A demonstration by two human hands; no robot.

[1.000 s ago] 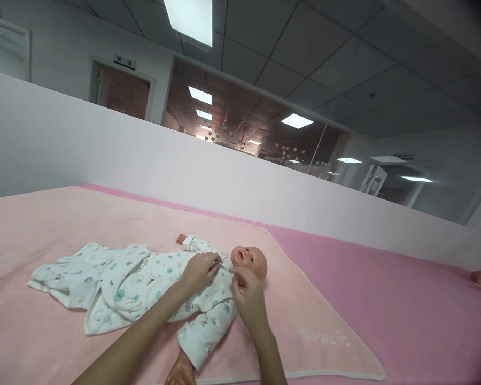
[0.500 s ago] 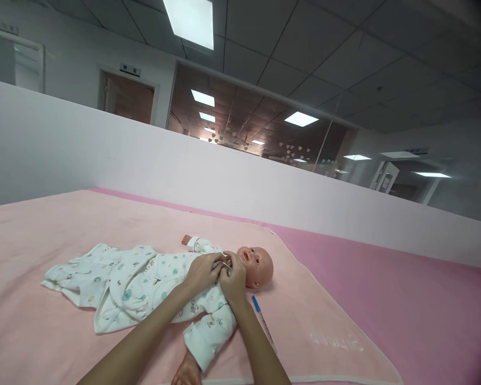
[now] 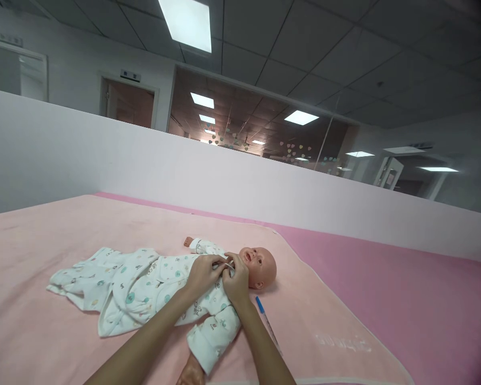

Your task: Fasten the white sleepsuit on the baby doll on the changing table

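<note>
A baby doll (image 3: pixel 261 263) lies on its back on a light pink blanket (image 3: pixel 44 246), dressed in a white printed romper (image 3: pixel 144 283) whose legs trail to the left. My left hand (image 3: pixel 202 274) and my right hand (image 3: pixel 235 279) meet at the romper's collar just below the doll's chin, both pinching the fabric edge there. One doll hand (image 3: pixel 188 241) pokes from the far sleeve; the near sleeve (image 3: pixel 208 342) lies toward me between my forearms.
A blue-capped pen (image 3: pixel 266 321) lies on the blanket right of my right forearm. The blanket rests on a darker pink surface (image 3: pixel 404 299). A white partition wall (image 3: pixel 144 166) runs along the back, with glass office walls behind.
My right hand has moved in from beside the doll's head to join the left at the collar, uncovering the pen. The view has shifted slightly downward.
</note>
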